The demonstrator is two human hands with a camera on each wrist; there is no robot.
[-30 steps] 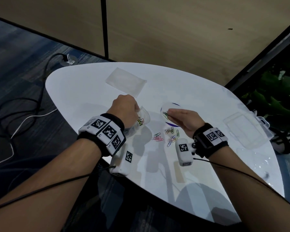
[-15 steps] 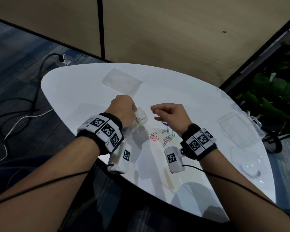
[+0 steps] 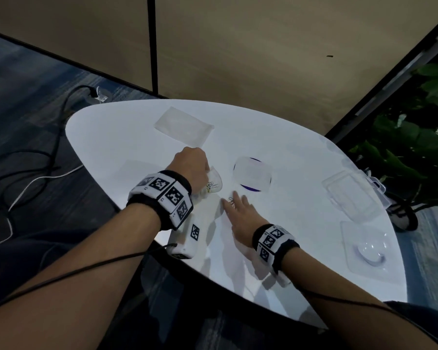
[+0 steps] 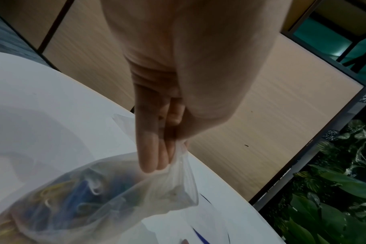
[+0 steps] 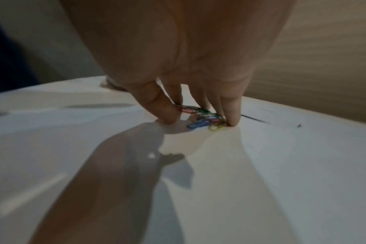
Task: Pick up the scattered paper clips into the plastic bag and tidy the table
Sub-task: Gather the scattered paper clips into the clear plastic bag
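My left hand (image 3: 190, 165) pinches the rim of a small clear plastic bag (image 3: 213, 185) and holds it up over the white table (image 3: 301, 152). In the left wrist view the fingers (image 4: 155, 148) clamp the bag (image 4: 115, 198), which holds several coloured paper clips. My right hand (image 3: 238, 213) lies low on the table just right of the bag, with its fingers stretched out. In the right wrist view its thumb and fingertips (image 5: 198, 118) touch down on either side of a small heap of coloured paper clips (image 5: 201, 118). One clip (image 3: 230, 199) shows between the fingers.
A flat clear bag (image 3: 183, 126) lies at the back of the table. A round clear lid with a purple edge (image 3: 253, 174) sits just beyond my right hand. A clear plastic box (image 3: 349, 195) and moulded packaging (image 3: 369, 251) lie at the right. Cables (image 3: 36, 160) run over the floor at the left.
My right hand went from the lid to the bag's mouth, then dropped onto the heap of clips on the table. The left hand still holds the bag.
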